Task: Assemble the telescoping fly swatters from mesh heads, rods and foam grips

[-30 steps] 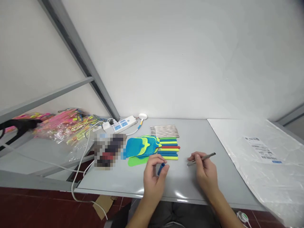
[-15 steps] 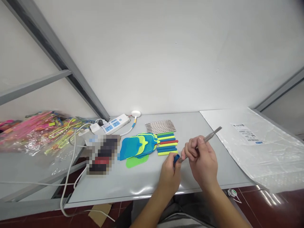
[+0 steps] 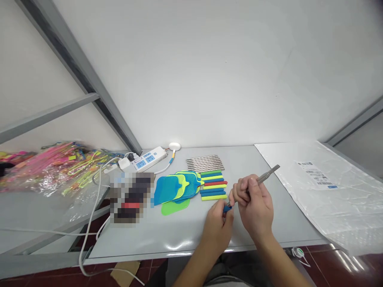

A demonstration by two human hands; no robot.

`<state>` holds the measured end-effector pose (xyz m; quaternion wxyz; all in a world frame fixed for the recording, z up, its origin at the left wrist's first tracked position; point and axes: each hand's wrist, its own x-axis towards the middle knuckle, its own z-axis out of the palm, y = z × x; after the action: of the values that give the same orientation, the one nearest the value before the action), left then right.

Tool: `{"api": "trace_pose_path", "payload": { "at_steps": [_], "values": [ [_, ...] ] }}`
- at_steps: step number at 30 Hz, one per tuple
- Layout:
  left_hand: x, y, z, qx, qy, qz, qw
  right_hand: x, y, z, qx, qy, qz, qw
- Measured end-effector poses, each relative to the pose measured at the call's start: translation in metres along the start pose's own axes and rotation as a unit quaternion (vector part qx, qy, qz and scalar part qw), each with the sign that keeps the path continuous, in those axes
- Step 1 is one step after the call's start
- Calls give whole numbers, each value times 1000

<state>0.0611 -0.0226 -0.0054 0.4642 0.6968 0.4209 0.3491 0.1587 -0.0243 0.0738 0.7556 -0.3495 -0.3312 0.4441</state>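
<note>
My right hand (image 3: pixel 253 201) is closed around a silver metal rod (image 3: pixel 267 174), whose one end points up and to the right. Wrapped in my left hand (image 3: pixel 218 223) is a blue handle sleeve (image 3: pixel 226 209), mostly hidden by the fingers. The rod's lower end meets the sleeve's mouth; how far inside it sits I cannot tell. Beyond my hands lie several coloured handle sleeves (image 3: pixel 214 191) in a row. Silver rods (image 3: pixel 205 163) are lined up behind them. Overlapping blue, yellow and green fly swatter heads (image 3: pixel 170 189) spread out to the left.
A white power strip (image 3: pixel 149 158) with plugs and cables stands at the back left, near a pixelated patch (image 3: pixel 133 199). Bagged colourful items (image 3: pixel 56 167) fill the far left. A white plastic sheet (image 3: pixel 299 191) covers the table's right side and hangs over its front edge.
My left hand has turned and shifted slightly right, so less of the blue sleeve shows. Its mouth is closer to my right fingers. The whole view has tilted a little.
</note>
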Motion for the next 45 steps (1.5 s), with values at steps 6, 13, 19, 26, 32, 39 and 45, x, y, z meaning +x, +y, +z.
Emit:
{"api": "trace_pose_path", "payload": {
  "at_steps": [6,13,19,26,32,39,45],
  "values": [
    [1,3,-1,-25,2,-3,1000,1,2,-4,-35,-35,6,999],
    [0,4,-1,-48,11,1,999,-4,-2,-8,-64,-65,21,996],
    [0,3,-1,-52,25,9,998,-12,-2,-7,-150,-53,20,987],
    [1,12,-4,-72,36,-12,997,-8,-1,-15,-308,-102,76,943],
    [-3,14,-3,-61,36,6,997,-10,-13,-17,-270,-109,51,955],
    [-2,13,-38,-189,112,-21,975,-8,-6,-19,-29,-1,80,996],
    [0,35,-67,-387,299,-14,872,-20,16,-17,34,24,139,989]
  ]
}}
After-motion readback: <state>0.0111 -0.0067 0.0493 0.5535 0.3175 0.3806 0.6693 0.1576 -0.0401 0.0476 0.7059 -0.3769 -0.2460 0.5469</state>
